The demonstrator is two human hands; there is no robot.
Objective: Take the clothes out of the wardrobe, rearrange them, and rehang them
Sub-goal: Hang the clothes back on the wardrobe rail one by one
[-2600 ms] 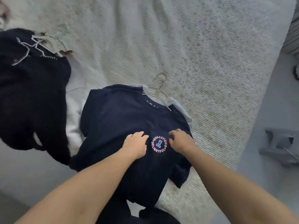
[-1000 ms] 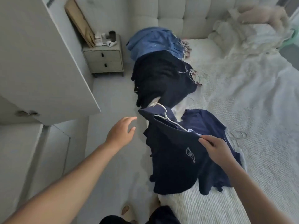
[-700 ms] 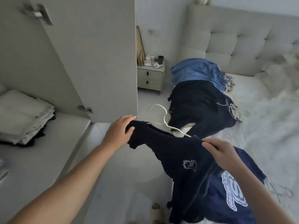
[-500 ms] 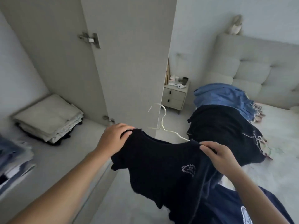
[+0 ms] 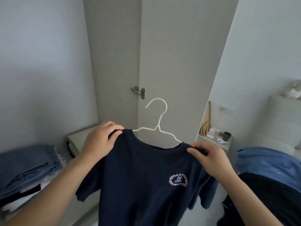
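Wardrobe door (image 5: pixel 171 62) at twelve o'clock now faces the navy T-shirt (image 5: pixel 143 176), lifted off the bed on its hanger (image 5: pixel 158 126), left hand (image 5: pixel 101 141) and right hand (image 5: pixel 210 157) fingers pinching its shoulders, ready for rehanging.

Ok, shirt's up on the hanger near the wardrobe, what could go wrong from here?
1. Both hands, left and right, grip only the navy T-shirt shoulders, not the white hanger; it could tilt or slip out.
2. No rail is visible, so the hook must be aimed blind.
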